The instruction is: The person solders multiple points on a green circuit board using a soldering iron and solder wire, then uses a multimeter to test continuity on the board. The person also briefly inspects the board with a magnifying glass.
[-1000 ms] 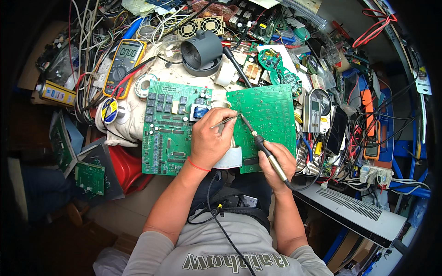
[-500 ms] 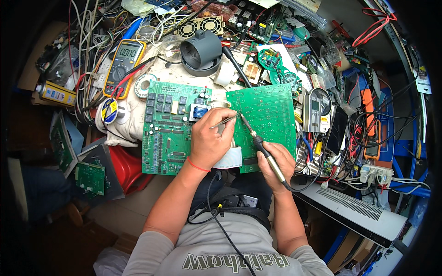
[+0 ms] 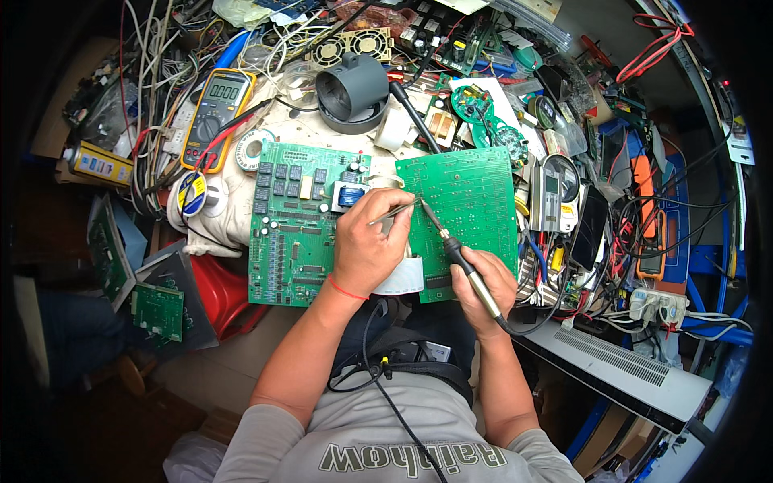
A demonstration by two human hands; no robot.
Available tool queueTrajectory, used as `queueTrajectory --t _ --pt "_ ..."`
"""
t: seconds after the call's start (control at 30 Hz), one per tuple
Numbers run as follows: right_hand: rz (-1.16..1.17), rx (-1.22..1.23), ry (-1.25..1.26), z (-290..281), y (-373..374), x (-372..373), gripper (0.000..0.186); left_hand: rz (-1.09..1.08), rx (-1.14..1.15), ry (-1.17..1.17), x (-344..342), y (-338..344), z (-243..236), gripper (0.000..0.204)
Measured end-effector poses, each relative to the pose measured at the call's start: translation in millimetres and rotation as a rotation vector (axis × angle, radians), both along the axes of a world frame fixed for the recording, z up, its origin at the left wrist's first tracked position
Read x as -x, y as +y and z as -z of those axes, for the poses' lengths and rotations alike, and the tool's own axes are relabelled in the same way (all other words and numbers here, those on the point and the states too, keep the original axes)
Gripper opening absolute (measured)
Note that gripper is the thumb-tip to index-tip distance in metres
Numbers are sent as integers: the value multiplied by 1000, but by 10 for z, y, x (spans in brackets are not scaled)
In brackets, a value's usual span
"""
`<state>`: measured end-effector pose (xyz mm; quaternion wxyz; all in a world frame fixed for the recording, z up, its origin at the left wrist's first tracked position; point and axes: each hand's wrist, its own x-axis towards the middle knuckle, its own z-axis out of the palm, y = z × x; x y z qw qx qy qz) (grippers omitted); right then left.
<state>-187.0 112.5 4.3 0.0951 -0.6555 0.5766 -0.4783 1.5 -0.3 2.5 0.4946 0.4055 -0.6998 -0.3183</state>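
Observation:
My right hand (image 3: 485,290) is closed around a soldering iron (image 3: 475,282), whose tip meets the upper left part of a green circuit board (image 3: 475,217) lying solder side up. Closed in a pinch, my left hand (image 3: 372,237) holds thin metal tweezers (image 3: 392,213), their points beside the iron's tip. What lies right at the two tips is too small to make out. Beneath and left of my left hand is a second green circuit board (image 3: 294,241), component side up, with black relays and a blue transformer (image 3: 349,196). A white ribbon cable (image 3: 403,278) shows between the boards.
A yellow multimeter (image 3: 216,117) with red leads lies at the left. Behind the boards stands a dark grey cylindrical holder (image 3: 352,88). Loose wires and parts crowd the back and right. A red stool (image 3: 229,294) stands below left, and a white vented case (image 3: 612,366) at lower right.

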Motion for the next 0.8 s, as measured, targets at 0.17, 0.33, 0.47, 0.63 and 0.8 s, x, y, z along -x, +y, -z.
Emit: queueTrajectory --t 0.17,0.33,0.47,0.63,0.8 --pt "9 -4 8 -13 2 -8 35 0 -16 12 4 2 -18 14" --pt "11 -3 6 -20 0 -11 35 20 -8 16 -7 5 -26 15" --pt "10 -5 3 -23 -3 -14 35 26 -11 26 -4 -3 -18 17" --pt "8 -12 0 -23 2 -12 35 32 -23 41 -1 0 -12 17" --pt "-3 -8 -10 -20 1 -3 35 43 -18 66 2 -6 -11 17"
